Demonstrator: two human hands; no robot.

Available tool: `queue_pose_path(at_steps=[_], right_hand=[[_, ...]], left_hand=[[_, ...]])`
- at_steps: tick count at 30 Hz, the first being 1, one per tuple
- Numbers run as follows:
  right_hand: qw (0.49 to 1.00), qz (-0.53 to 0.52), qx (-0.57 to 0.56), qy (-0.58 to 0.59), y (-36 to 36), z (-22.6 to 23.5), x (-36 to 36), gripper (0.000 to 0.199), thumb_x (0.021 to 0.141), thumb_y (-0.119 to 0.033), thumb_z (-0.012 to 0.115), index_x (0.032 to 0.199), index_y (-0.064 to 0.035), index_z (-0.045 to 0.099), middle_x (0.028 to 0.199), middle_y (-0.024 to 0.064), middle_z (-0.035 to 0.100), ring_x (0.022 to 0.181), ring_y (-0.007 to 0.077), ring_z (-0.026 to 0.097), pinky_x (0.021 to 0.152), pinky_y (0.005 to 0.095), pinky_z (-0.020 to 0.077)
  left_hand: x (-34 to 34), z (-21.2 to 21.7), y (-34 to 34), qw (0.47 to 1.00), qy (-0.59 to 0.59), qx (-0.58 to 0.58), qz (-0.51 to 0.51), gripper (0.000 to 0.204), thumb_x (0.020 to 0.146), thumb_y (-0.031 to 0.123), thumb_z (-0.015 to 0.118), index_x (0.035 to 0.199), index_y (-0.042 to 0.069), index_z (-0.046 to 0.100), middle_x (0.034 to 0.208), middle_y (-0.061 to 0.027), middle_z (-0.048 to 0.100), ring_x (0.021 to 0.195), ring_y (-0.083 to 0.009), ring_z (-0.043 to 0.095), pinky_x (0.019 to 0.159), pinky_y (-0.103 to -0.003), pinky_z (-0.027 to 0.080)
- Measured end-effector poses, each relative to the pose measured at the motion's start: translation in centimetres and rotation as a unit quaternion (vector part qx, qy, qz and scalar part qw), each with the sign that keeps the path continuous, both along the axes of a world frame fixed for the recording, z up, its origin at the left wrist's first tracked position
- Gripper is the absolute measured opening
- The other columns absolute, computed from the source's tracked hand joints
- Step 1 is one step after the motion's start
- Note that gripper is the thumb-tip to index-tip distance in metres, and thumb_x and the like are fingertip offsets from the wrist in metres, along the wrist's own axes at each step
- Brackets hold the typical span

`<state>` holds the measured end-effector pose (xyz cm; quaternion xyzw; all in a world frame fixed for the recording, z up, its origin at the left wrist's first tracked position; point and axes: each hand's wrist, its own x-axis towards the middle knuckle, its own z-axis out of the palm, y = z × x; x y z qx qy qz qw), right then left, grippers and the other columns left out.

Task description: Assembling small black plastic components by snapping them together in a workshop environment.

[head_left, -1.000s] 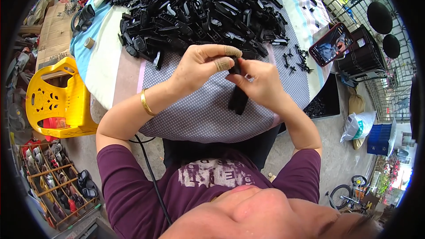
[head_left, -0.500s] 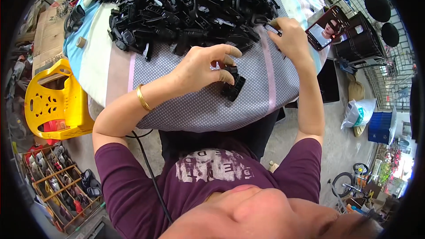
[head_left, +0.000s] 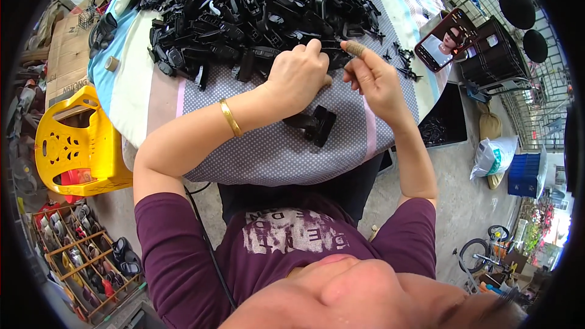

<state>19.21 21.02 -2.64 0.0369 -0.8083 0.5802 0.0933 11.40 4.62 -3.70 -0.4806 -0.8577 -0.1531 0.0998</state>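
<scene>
My left hand [head_left: 298,78] is curled at the near edge of a heap of black plastic parts [head_left: 225,27]. Its fingers are bent inward, and what they hold is hidden behind the knuckles. Close beside it on the right is my right hand [head_left: 378,85]. Its index finger, wrapped in tan tape, stretches toward the left hand, apart from the thumb; the other fingers are curled, and I see nothing clearly held. On the patterned cloth below the left hand lies a black plastic piece [head_left: 317,126] with a wide block-like end.
A phone [head_left: 446,39] leans at the table's right, beside small scattered black bits [head_left: 403,58]. A tape roll [head_left: 111,63] sits at the left. Below the right edge is a black bin [head_left: 445,125] with parts; a yellow chair [head_left: 79,143] stands left.
Both hands have drawn together. My left hand has moved up and right, off the black piece; my right hand has come left and down, and the small part it pinched no longer shows.
</scene>
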Motion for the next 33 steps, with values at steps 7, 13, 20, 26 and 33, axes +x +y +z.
queue_pose_path(at_steps=[7,13,20,26,33], right_hand=[[0.996,-0.017,-0.072,-0.040,-0.1,-0.6,-0.4,0.026,0.090,-0.008,0.054,0.113,0.0043,0.052,0.083,0.0067,0.062,0.066,0.0092,0.059,0.058,0.0216,0.0502],[0.992,-0.007,-0.116,-0.048,-1.7,-1.2,-0.3,0.022,0.091,-0.010,0.054,0.108,0.0047,0.055,0.084,0.0069,0.063,0.071,0.0128,0.063,0.063,0.0230,0.0535],[0.995,-0.041,-0.093,0.009,-3.0,-0.6,0.0,0.019,0.092,-0.009,0.051,0.104,0.0045,0.057,0.085,0.0075,0.064,0.071,0.0147,0.065,0.059,0.0225,0.0533],[0.996,-0.033,-0.075,0.020,-2.9,-0.3,-0.2,0.019,0.092,-0.010,0.052,0.102,0.0045,0.059,0.082,0.0065,0.063,0.067,0.0132,0.064,0.049,0.0190,0.0484],[0.996,-0.042,-0.005,0.081,-3.4,-0.3,-0.2,0.015,0.090,-0.007,0.055,0.094,0.0061,0.061,0.087,0.0067,0.058,0.061,0.0099,0.060,0.046,0.0178,0.0455]], left_hand=[[-0.7,0.1,-1.5,0.985,-0.079,0.150,-0.032,0.020,0.075,0.015,0.067,0.091,0.003,0.062,0.085,-0.0101,0.058,0.074,-0.0271,0.061,0.064,-0.035,0.052],[-0.7,1.3,-2.6,0.795,-0.505,0.336,-0.020,0.034,0.080,0.001,0.065,0.112,-0.001,0.057,0.099,-0.0122,0.064,0.089,-0.0158,0.063,0.078,-0.028,0.053],[-0.7,0.1,-2.7,0.629,-0.649,0.424,-0.062,0.037,0.078,-0.001,0.067,0.114,-0.002,0.058,0.097,-0.0087,0.064,0.089,-0.0133,0.061,0.082,-0.026,0.050],[-0.8,0.6,-3.0,0.733,-0.581,0.351,-0.050,0.038,0.076,-0.003,0.066,0.114,0.000,0.059,0.099,-0.0056,0.064,0.092,-0.0099,0.059,0.081,-0.023,0.049],[-0.7,1.5,-3.2,0.737,-0.584,0.337,-0.049,0.040,0.077,-0.002,0.067,0.115,0.000,0.059,0.101,-0.0064,0.064,0.093,-0.0101,0.059,0.083,-0.023,0.049]])
